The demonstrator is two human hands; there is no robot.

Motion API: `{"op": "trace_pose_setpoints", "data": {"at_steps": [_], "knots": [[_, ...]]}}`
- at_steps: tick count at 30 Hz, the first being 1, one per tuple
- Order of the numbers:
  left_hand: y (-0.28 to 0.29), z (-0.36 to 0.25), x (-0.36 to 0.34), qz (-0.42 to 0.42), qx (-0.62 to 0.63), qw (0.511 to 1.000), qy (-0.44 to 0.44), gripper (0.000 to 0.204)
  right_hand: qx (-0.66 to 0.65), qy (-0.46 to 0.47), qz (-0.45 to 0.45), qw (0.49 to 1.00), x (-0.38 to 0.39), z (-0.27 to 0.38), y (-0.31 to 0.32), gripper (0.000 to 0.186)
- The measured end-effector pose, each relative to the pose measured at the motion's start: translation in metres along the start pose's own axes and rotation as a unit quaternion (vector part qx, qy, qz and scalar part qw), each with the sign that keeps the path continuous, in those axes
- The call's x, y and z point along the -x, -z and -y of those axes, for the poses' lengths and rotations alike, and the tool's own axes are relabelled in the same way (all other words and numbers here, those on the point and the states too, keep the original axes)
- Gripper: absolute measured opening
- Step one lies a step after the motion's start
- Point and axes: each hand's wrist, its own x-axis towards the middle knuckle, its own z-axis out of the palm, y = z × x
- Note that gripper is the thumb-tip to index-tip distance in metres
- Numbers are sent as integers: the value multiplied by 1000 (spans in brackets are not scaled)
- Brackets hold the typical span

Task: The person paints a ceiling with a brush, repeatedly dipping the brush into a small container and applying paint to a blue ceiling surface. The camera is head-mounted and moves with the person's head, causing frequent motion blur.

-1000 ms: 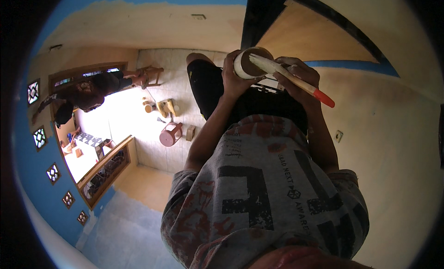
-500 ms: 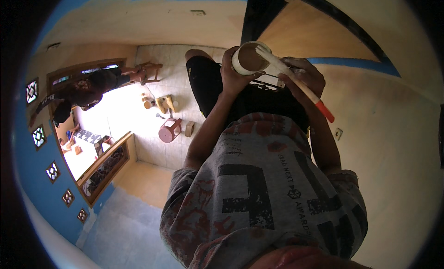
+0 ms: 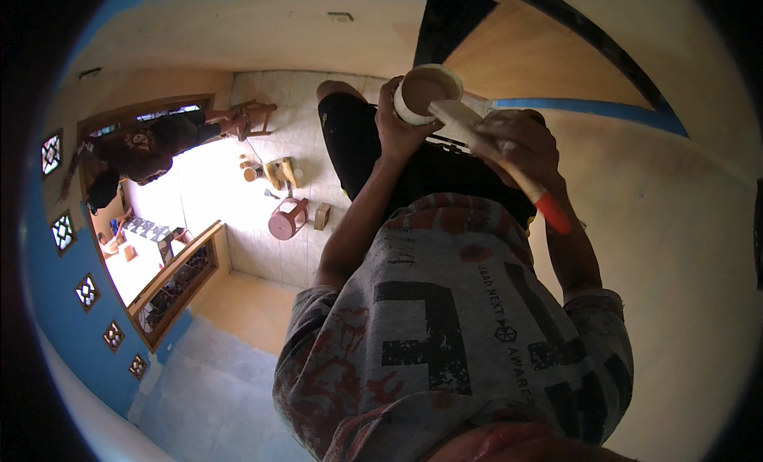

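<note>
Paintbrush (image 3: 470, 134) with a red handle end sits in the grip of the right hand (image 3: 526, 144), whose fingers are wrapped around the handle; its pale tip is at the near right rim of a white cup (image 3: 403, 110). Fingers and thumb of the left hand (image 3: 396, 136) clasp that cup, which contains a brownish liquid (image 3: 429, 88). Farther out, a reddish stool (image 3: 283, 225) and a small block (image 3: 321, 216) stand on the tiled floor (image 3: 298, 251), and a co-worker (image 3: 147, 153) is by the bright opening. Blue covers parts of the walls and cream others; the cup looks well filled, so work probably remains, though how much I cannot tell. Half a second ago the tip reached the cup's far right side; now it is nearer the body, its broad face showing more.
</note>
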Motion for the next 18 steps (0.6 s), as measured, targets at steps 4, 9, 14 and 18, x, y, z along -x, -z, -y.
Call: {"op": "trace_pose_setpoints", "data": {"at_steps": [4,9,14,18], "knots": [[0,-2,-4,6,-11,1000,-23,91,-227,-331,-218,890,-6,16,-21,14],[0,-1,-5,41,-31,998,-24,94,-411,-482,-340,695,-6,3,-37,25],[-1,4,-3,56,-46,996,-45,93,-320,-534,-328,711,6,-12,-39,25],[0,5,-1,54,-27,998,-13,92,-322,-507,-405,690,7,-15,-35,22]]}}
